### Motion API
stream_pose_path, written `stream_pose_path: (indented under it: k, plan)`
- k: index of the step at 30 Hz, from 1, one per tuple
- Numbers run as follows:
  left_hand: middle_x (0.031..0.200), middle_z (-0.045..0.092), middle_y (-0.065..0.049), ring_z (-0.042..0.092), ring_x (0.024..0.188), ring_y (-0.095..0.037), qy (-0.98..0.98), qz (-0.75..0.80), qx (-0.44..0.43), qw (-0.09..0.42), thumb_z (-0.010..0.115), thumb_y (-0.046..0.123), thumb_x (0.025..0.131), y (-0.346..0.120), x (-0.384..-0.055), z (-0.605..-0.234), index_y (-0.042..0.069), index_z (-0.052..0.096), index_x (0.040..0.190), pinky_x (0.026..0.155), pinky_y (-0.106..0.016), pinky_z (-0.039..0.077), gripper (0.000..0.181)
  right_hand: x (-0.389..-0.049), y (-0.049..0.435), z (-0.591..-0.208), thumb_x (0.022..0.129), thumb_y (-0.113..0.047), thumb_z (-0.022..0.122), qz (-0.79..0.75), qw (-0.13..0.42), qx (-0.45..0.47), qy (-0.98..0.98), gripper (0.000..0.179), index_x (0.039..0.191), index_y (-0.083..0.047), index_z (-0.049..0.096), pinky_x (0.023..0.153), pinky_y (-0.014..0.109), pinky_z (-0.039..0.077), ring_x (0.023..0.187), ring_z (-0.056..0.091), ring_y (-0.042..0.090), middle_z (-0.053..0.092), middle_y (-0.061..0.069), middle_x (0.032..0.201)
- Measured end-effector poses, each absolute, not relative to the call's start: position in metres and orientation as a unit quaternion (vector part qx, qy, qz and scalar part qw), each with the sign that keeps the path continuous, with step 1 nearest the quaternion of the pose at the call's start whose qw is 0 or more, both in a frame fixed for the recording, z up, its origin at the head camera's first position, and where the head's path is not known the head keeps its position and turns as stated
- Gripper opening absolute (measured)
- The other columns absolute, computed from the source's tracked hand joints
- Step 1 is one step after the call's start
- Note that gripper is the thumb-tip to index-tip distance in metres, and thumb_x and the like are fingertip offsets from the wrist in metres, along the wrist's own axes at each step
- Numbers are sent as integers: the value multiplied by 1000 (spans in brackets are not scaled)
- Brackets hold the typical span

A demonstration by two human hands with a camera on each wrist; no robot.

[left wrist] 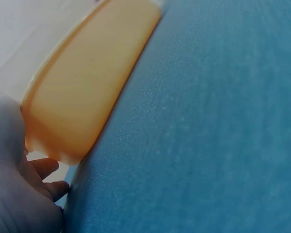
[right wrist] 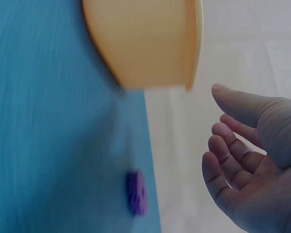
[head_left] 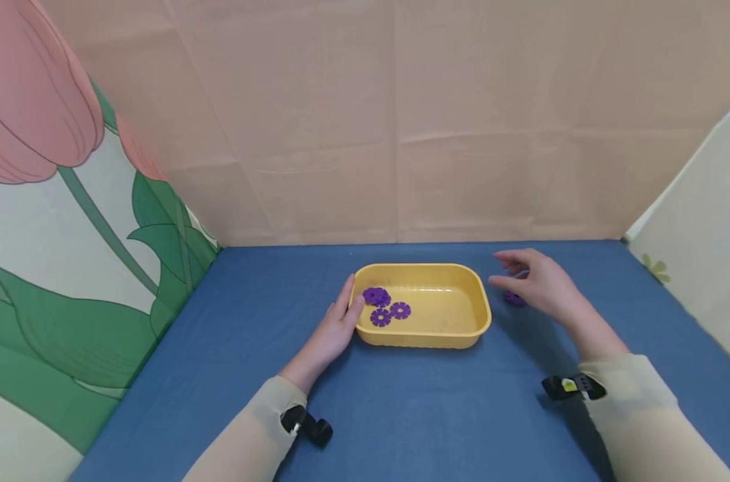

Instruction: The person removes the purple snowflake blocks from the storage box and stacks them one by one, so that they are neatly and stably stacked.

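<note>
A yellow plastic tray [head_left: 443,339] sits on the blue tabletop. Several purple flower-shaped discs [head_left: 400,310] lie inside it, toward its left end. My left hand [head_left: 335,331] grips that end, thumb over the rim and fingers along the outer wall; the left wrist view shows the fingers by the tray's corner. To the right of the tray, my right hand [head_left: 542,284] is raised with nothing in it, its thumb and fingers apart. Below it on the table lies another purple piece [right wrist: 137,192], partly hidden by the hand in the head view.
Blue cloth [head_left: 413,415] covers the table. A beige backdrop [head_left: 395,134] stands behind its far edge, with a tulip-printed panel [head_left: 100,268] at left and a pale panel [head_left: 708,254] at right. Each wrist carries a black camera strap.
</note>
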State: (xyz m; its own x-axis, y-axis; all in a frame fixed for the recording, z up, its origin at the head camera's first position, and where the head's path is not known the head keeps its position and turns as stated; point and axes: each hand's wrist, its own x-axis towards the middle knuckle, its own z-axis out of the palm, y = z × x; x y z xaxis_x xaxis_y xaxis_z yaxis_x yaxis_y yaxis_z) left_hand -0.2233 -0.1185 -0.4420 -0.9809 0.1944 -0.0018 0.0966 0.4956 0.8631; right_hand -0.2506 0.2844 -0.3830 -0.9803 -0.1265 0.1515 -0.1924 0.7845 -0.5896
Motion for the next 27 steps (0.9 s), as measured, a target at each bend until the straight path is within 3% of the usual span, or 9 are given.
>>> stream_pose_path:
  k: [8, 17, 27]
  plan:
    - [183, 20, 0, 10, 169, -37, 865, 492, 87, 48, 36, 54, 120, -119, -224, -443, 36, 10, 179, 134, -61, 5, 67, -249, 233, -373, 102, -22, 85, 348, 45, 133, -927, 56, 149, 1, 65, 105, 60, 54, 120, 62, 39, 67, 25, 135]
    - [183, 21, -3, 10, 168, -39, 866, 489, 94, 42, 37, 52, 120, -118, -223, -443, 33, 11, 179, 134, -61, 4, 67, -252, 189, -381, 101, -19, 86, 382, 17, 177, -907, 51, 145, 0, 70, 108, 58, 54, 118, 63, 36, 67, 21, 130]
    - [182, 22, -4, 11, 168, -41, 864, 492, 98, 40, 37, 50, 121, -117, -222, -442, 31, 11, 180, 134, -62, 5, 67, -261, 157, -398, 99, -18, 88, 364, -8, 223, -904, 51, 143, 1, 71, 101, 53, 58, 113, 69, 32, 74, 20, 129]
